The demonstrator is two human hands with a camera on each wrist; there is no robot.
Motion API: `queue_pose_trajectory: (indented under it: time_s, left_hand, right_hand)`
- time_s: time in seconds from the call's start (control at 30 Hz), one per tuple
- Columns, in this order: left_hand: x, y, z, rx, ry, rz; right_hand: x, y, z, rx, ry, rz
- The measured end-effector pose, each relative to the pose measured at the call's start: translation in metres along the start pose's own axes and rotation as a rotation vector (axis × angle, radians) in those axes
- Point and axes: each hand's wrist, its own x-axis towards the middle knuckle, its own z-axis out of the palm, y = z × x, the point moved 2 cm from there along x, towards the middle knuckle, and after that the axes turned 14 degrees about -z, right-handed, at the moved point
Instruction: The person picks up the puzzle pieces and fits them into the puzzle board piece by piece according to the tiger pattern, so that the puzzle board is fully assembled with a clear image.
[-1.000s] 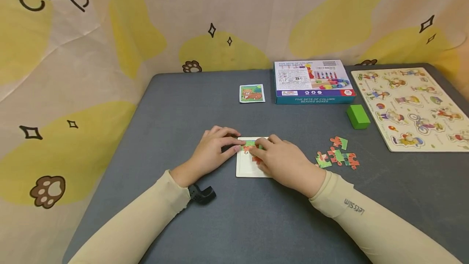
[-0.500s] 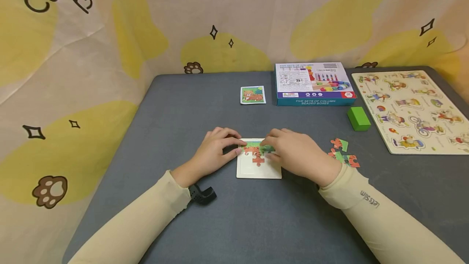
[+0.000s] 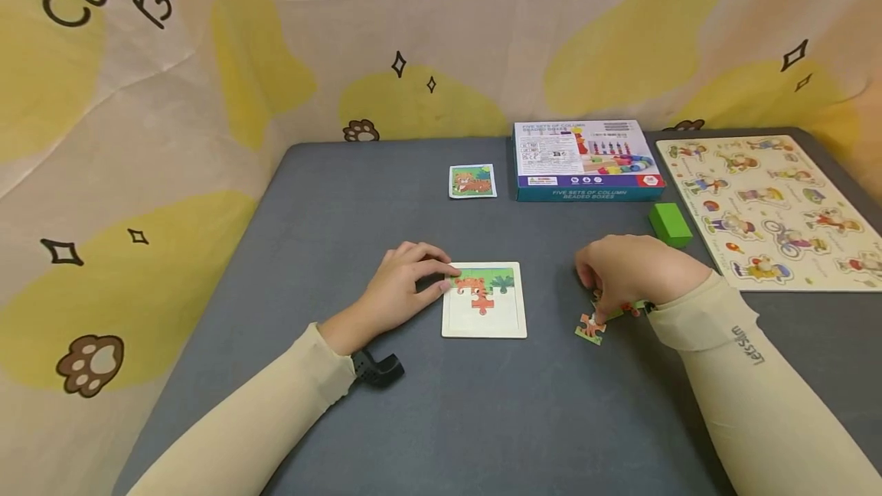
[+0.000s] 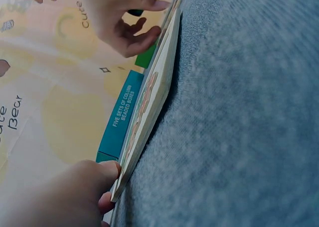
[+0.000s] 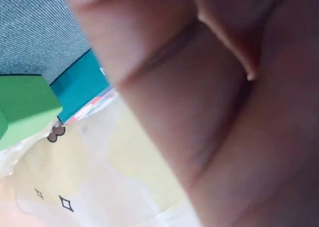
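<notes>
A square white puzzle board (image 3: 482, 325) lies on the table, its upper part filled with joined green and orange jigsaw pieces (image 3: 485, 283). My left hand (image 3: 403, 285) holds the board by its left edge; in the left wrist view the thumb (image 4: 107, 173) lies against the board and a fingertip shows beneath it. Over the loose pieces to the right, my right hand (image 3: 637, 270) reaches down with bent fingers. Its fingertips touch or nearly touch an orange-and-green puzzle piece (image 3: 590, 330); whether they pinch one is hidden. Other loose pieces (image 3: 628, 310) are partly covered by this hand.
A small tiger picture card (image 3: 472, 181) lies behind the board. Farther right stands a bead toy box (image 3: 586, 163), with a green block (image 3: 670, 224) in front of it. A large wooden picture board (image 3: 779, 213) covers the table's right side, beyond the right hand.
My right hand has left the puzzle board and moved right to the loose pieces. A green piece shows in the board's upper right. The left hand stays at the board's edge.
</notes>
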Motion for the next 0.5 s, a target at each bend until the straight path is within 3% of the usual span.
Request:
queue_pose_trajectory:
  time_s: [0.5]
  left_hand:
    - [-0.002,0.0,0.0,0.003,0.006,0.007]
  right_hand:
    - [0.011,-0.019,0.015,-0.022,-0.093,-0.038]
